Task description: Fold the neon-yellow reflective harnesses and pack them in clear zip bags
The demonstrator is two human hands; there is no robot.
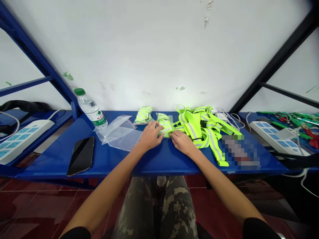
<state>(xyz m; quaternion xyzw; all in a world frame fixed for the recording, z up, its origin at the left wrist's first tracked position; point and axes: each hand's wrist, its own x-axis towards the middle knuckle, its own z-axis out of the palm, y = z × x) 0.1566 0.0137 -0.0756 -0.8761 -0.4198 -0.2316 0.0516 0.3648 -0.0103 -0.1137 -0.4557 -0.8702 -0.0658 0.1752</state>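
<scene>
My left hand [149, 135] grips the lower left side of a clear zip bag holding a folded neon-yellow reflective vest [164, 123]. My right hand [181, 142] lies palm down, its fingertips at the bag's lower right corner, where loose reflective straps meet it. Those straps belong to a tangled neon-yellow pile of reflective vests [200, 127] with silver stripes, just right of my right hand. Another bagged yellow vest [144, 115] stands farther back, beyond my left hand. A flat clear plastic bag [117, 133] lies left of my left hand.
A black smartphone [81, 156] and a water bottle [91, 108] sit on the blue metal bench [159, 162]. White power strips [22, 141] [276, 137] lie at both sides. A pixelated patch [240, 152] hides part of the bench. Tangled wires [291, 124] lie at far right.
</scene>
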